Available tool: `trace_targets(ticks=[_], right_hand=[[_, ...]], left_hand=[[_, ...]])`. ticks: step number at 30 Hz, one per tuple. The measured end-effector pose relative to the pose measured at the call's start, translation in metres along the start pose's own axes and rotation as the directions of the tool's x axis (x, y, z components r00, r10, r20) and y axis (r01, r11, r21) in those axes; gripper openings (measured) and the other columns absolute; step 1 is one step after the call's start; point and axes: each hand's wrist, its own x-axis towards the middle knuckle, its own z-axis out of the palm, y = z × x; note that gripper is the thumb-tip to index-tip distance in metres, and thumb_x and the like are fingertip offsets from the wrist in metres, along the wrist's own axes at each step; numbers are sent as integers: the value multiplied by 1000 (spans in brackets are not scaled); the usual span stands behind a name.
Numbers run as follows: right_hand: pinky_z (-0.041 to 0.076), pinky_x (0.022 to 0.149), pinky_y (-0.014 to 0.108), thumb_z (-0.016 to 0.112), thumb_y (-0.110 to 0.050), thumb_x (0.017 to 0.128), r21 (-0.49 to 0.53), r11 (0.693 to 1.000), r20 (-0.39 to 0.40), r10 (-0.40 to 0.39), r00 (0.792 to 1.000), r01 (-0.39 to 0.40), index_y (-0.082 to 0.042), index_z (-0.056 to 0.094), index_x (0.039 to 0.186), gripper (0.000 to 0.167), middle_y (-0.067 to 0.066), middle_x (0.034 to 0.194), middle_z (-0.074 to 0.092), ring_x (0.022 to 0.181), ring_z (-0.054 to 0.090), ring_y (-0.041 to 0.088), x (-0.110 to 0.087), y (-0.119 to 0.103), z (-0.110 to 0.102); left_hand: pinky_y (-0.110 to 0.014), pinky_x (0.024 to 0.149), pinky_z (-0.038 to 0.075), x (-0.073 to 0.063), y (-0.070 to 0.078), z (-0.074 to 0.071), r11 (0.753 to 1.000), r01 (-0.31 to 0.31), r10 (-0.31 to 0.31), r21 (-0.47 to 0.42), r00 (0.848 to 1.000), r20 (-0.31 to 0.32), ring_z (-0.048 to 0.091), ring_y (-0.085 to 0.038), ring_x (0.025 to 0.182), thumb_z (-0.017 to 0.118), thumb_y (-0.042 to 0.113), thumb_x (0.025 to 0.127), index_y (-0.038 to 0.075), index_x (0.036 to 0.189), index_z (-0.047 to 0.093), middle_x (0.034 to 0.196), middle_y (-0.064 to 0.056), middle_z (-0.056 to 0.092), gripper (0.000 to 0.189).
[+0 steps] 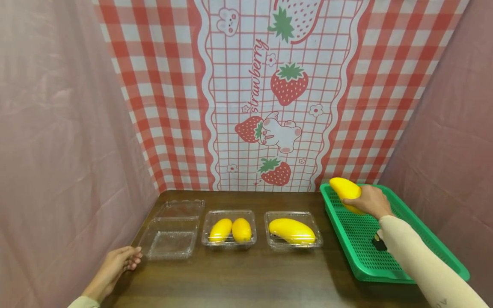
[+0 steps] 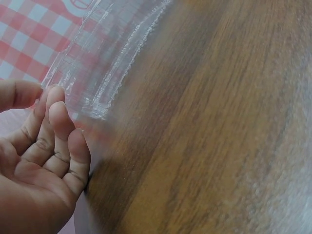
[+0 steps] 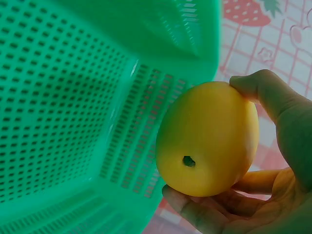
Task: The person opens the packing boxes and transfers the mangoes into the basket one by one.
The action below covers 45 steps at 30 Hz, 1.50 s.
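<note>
My right hand (image 1: 371,202) grips a large yellow mango (image 1: 344,188) above the far left part of a green basket (image 1: 340,233). In the right wrist view the mango (image 3: 209,131) shows a small dark hole in its end, with thumb and fingers around its sides. At the table's left, my left hand (image 1: 115,266) pinches the near left corner of a clear plastic box (image 1: 169,255) between thumb and fingertip. That box stands with its lid (image 1: 181,209) folded back, and nothing lies in it. The left wrist view shows its corner at the fingertips (image 2: 57,92).
Mid-table, one closed clear box (image 1: 229,212) holds two small yellow fruits (image 1: 241,230); another (image 1: 304,216) holds one big mango (image 1: 292,231). A small dark object (image 1: 379,243) is by the right sleeve at the basket. Checked cloth (image 1: 177,107) hangs behind; pink curtains (image 1: 77,128) flank the table.
</note>
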Motion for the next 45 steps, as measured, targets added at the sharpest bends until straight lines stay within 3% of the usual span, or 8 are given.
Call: trace_targets(ticks=[9,21,32,45], right_hand=[[44,54,37,74,-50,89,-34,996,53,78,996,-77,9,57,90,62,13,72,55,64,51,28,-6,39,0],[46,56,41,73,-52,89,-48,986,123,167,978,-162,18,55,103,74,21,79,54,70,51,34,-14,84,4],[48,56,42,73,-48,89,-66,975,148,222,964,-214,21,54,103,73,26,80,54,71,54,36,-19,100,8],[49,58,46,74,-42,89,-88,978,160,202,966,-190,23,54,106,71,27,81,56,72,54,38,-17,104,20]], left_hand=[[-26,69,55,-1,2,1,1000,-18,18,-13,1000,-5,62,-13,73,57,12,104,-10,101,66,86,-6,67,24],[-26,69,55,0,1,1,1000,-3,3,-12,1000,-9,62,-12,73,56,12,104,-10,102,66,86,-6,67,24],[-26,70,55,0,3,1,1000,19,-19,-7,1000,-1,62,-13,73,55,13,105,-9,103,67,87,-6,68,25],[-26,70,55,-1,4,2,1000,24,-23,-19,1000,17,62,-12,73,55,14,105,-8,102,67,86,-5,67,25]])
